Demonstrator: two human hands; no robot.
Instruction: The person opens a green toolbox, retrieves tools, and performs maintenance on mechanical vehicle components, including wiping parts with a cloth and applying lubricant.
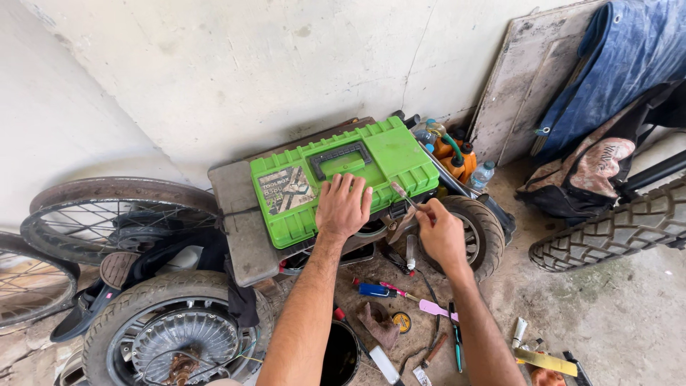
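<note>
one green toolbox [343,179], lid shut with a dark handle and a worn label, sits on a grey slab [239,221] against the wall. the left hand [343,206] lies flat on its front edge, fingers spread. the right hand [439,232] pinches a slim tool [404,194] beside one small tyre [480,229]. two orange jugs [457,159] stand behind. two spoked wheels [107,214] lie at left.

The left hand [343,206] covers the front edge of the green toolbox [343,175], hiding any latch there. The thin tool [401,193] in the right hand [439,232] is too small to identify. The picture's left edge cuts off the spoked wheel [28,282].
</note>
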